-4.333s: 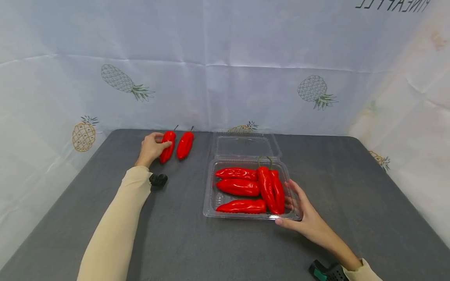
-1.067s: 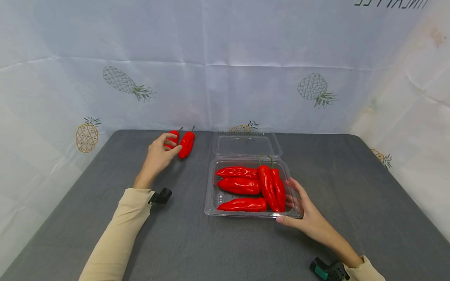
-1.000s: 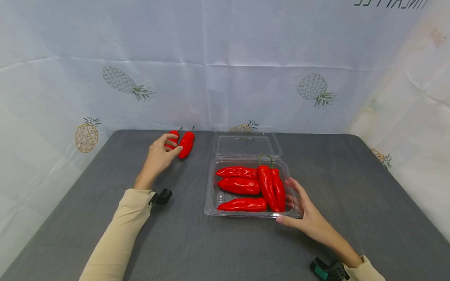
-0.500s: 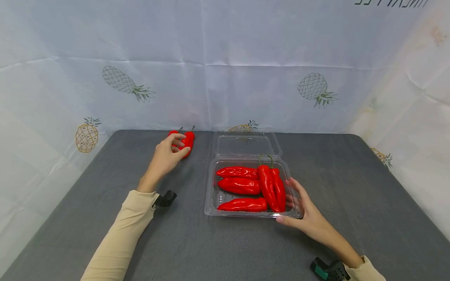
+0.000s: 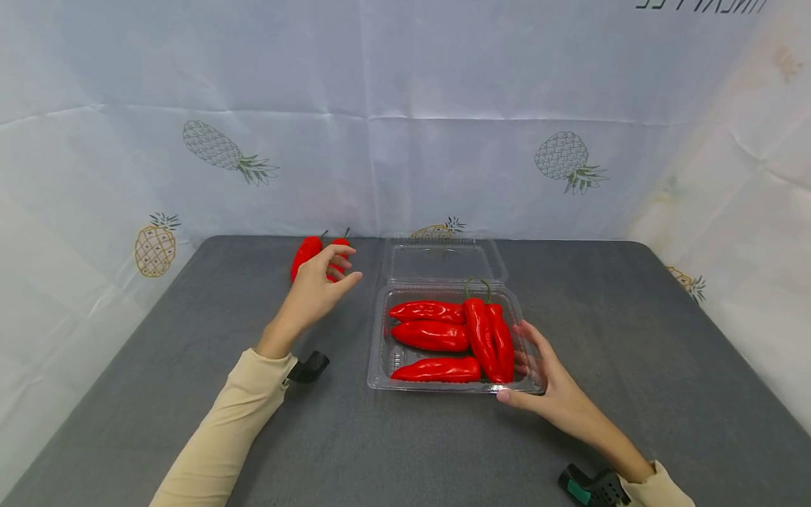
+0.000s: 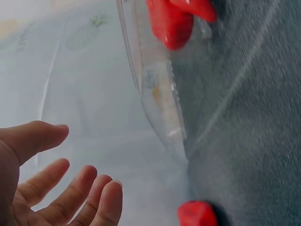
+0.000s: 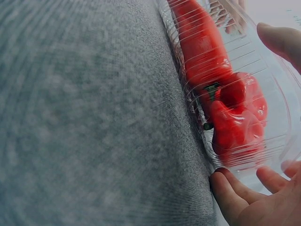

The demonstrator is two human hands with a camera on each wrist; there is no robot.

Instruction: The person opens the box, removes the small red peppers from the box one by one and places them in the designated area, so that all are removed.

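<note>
My left hand [image 5: 315, 290] hovers with thumb and fingers spread over the right one of two red peppers on the table, hiding part of that pepper [image 5: 342, 241]. Nothing lies between its fingers in the left wrist view. The other pepper [image 5: 307, 255] lies just left, fully seen but for its lower end. At the right front corner of a clear plastic clamshell container [image 5: 374, 379], my right hand [image 5: 560, 394] grips, thumb at the front rim and fingers along the side wall. Inside are several red peppers [image 5: 431, 336], some crosswise, two lengthwise at the right.
The container's lid [image 5: 443, 264] lies folded back toward the rear of the grey table [image 5: 329, 443]. A white cloth [image 5: 405, 176] printed with pineapples hangs behind and at both sides.
Over the last seconds my left hand has let go of the left pepper, now tilted closer to the other, and moved right across the second pepper. The right hand has stayed on the container.
</note>
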